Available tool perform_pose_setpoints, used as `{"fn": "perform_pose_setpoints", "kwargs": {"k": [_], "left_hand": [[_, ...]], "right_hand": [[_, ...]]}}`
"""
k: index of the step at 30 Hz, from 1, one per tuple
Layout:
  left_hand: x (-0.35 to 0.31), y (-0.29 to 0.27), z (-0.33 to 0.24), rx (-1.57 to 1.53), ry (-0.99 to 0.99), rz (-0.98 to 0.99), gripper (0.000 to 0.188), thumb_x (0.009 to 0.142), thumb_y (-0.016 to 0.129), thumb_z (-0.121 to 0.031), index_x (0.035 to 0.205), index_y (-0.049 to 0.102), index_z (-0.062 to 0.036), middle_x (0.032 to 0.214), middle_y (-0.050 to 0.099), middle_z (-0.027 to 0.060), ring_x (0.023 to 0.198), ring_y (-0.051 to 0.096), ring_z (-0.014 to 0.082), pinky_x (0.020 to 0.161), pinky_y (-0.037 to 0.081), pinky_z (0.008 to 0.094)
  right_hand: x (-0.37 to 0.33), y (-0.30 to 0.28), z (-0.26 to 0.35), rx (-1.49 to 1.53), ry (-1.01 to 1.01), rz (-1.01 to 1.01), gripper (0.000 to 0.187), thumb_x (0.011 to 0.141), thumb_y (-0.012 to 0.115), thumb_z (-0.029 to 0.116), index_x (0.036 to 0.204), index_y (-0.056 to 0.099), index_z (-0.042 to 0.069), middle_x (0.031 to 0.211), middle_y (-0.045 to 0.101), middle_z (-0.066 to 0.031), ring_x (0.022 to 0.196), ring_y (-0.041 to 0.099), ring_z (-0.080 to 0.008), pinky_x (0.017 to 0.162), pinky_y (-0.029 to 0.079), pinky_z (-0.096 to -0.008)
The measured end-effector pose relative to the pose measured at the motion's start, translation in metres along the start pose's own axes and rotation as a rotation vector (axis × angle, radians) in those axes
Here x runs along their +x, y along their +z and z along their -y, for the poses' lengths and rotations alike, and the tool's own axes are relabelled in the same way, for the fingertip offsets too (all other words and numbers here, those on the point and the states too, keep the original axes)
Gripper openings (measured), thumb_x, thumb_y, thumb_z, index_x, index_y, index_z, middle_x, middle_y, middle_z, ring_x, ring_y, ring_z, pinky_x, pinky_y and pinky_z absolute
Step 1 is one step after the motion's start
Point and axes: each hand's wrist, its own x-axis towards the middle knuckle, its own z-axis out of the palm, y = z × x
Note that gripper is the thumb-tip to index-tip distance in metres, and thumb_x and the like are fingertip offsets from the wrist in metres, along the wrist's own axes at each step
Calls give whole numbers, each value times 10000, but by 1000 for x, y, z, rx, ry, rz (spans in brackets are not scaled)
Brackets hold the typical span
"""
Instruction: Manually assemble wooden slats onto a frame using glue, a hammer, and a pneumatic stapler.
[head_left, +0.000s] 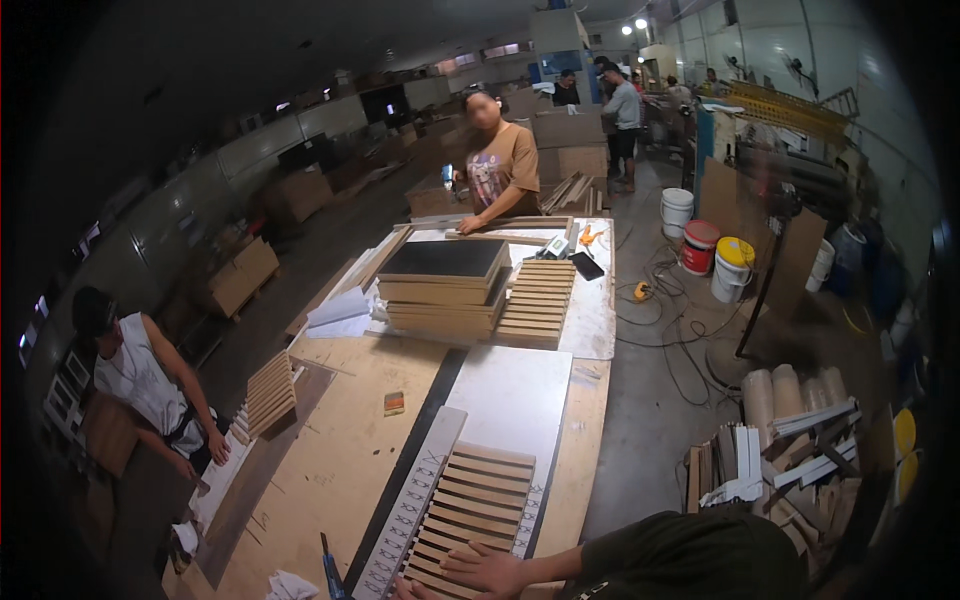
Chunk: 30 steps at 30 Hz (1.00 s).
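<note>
My right hand (485,572) lies flat, fingers spread, on a row of wooden slats (482,488) near the bottom of the view. At the lower edge only a small part of my left hand (410,590) shows, by the slats' near left end; its fingers are mostly cut off. The slats lie parallel with gaps between them. Along their left runs a pale strip (415,510) with hand-drawn marks; a similar marked edge is on their right. Left of the strip is a slim blue-and-black hand tool (331,568).
A stack of dark-topped wooden panels (440,275) and another slatted piece (537,303) stand farther along the table. Across it, a person (505,165) holds a power tool; another (150,370) works at left. Buckets (734,268), cables and wood offcuts (780,470) lie right.
</note>
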Motion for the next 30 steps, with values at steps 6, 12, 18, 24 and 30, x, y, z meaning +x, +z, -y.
{"fn": "perform_pose_setpoints", "kwargs": {"k": [6, 12, 18, 24, 30], "left_hand": [[2, -10, -14, -6, 27, -68, 277, 802, 540, -234, 1000, 605, -51, 928, 507, 242, 864, 484, 403, 743, 392, 482], [-3, -13, -19, -16, -3, -60, 321, 808, 543, -262, 1028, 596, -34, 926, 498, 245, 860, 482, 410, 743, 385, 496], [-5, -15, -19, 95, -12, 45, 419, 841, 507, -269, 1221, 510, -92, 1118, 459, 248, 1036, 413, 426, 887, 328, 507], [0, 16, 8, 147, 40, 197, 472, 833, 509, -314, 1252, 474, -99, 1277, 395, 241, 1173, 352, 404, 973, 293, 510], [5, 11, 22, 177, 67, 74, 438, 791, 526, -334, 1152, 563, -89, 1102, 513, 261, 1006, 450, 415, 878, 347, 505]], "right_hand": [[-1, 11, 6, -31, 1, -217, 796, 814, 354, 640, 1366, 302, 68, 1414, 264, -196, 1320, 217, -359, 1042, 100, -592], [-2, 13, 5, -35, -24, -279, 790, 803, 375, 648, 1337, 360, 66, 1399, 299, -185, 1315, 241, -337, 1052, 111, -574], [3, 18, 1, -11, -3, -239, 799, 791, 359, 651, 1336, 361, 67, 1407, 287, -182, 1321, 228, -336, 1053, 106, -573], [-4, 4, 1, -174, 65, -144, 716, 836, 380, 528, 1352, 298, 37, 1426, 235, -174, 1327, 222, -310, 1033, 183, -569], [10, 13, 7, -84, -47, -157, 796, 768, 372, 655, 1323, 379, 84, 1407, 290, -168, 1319, 226, -333, 1042, 132, -575]]}}
